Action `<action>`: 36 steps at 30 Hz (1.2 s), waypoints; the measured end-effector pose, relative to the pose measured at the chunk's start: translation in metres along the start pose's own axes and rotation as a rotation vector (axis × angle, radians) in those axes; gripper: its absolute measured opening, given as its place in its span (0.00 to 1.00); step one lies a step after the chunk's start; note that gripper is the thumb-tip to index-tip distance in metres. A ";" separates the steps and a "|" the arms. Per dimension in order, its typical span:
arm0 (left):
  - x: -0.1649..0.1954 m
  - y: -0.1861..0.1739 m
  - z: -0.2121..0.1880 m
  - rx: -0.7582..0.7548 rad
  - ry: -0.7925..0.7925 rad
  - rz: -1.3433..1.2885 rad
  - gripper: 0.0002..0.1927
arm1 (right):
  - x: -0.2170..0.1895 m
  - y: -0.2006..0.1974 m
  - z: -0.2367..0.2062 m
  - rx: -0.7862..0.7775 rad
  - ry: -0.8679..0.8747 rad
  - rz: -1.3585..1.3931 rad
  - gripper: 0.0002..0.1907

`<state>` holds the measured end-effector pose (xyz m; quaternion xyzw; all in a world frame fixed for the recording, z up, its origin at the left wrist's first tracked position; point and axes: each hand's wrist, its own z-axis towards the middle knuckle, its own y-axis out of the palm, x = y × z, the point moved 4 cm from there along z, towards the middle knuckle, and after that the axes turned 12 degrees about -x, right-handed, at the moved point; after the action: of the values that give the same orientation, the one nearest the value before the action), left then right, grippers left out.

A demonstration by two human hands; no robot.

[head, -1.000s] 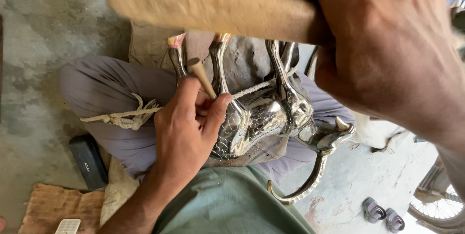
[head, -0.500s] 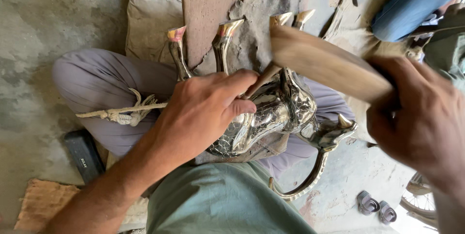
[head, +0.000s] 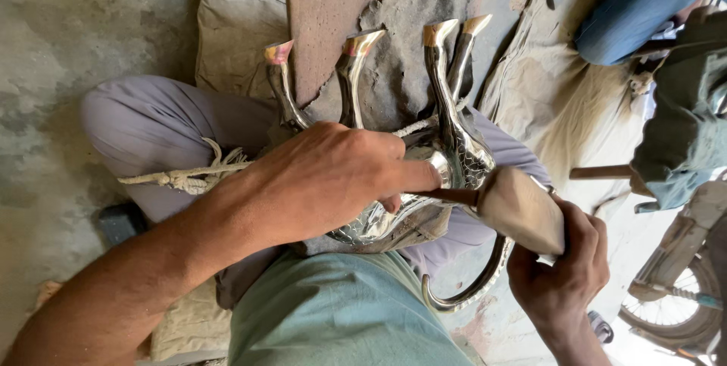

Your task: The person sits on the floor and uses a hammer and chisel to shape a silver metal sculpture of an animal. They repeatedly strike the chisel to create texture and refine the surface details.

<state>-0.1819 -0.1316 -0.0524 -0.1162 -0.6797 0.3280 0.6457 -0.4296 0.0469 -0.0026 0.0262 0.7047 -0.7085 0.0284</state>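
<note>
The person sits cross-legged on the floor with a shiny silver metal figure [head: 447,161], shaped like a four-legged animal turned on its back, resting in the lap. Its four legs [head: 352,78] point away from the body, each ending in a brass-coloured hoof, and a curved tail [head: 473,290] hooks out below the right knee. The left hand [head: 326,177] lies over the figure's belly with the fingers curled, gripping a thin dark punch [head: 447,196] whose tip seems to meet the metal under the fingers, though the hand hides the exact spot. The right hand [head: 564,267] is closed around the handle of a wooden mallet [head: 522,211], and the mallet's head sits right at the outer end of the punch, touching or just short of it. A knotted cord [head: 189,177] runs across the left thigh. A worn leather mat [head: 394,25] lies under the hooves, and a bicycle wheel [head: 670,313] shows at the right edge.
</note>
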 end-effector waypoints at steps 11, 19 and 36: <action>-0.024 0.004 -0.027 0.359 -0.192 -0.308 0.15 | 0.016 -0.006 0.062 -0.294 -0.012 -0.492 0.16; -0.018 -0.003 -0.025 0.382 -0.169 -0.258 0.15 | -0.007 -0.043 0.139 -0.291 -0.167 -0.101 0.19; 0.002 0.019 -0.052 0.786 -0.608 -0.709 0.14 | -0.121 -0.067 0.247 -0.354 -0.620 -0.647 0.06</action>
<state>-0.1379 -0.1006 -0.0646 0.4632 -0.6588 0.3378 0.4871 -0.3131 -0.1998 0.0751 -0.4122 0.7448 -0.5244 0.0191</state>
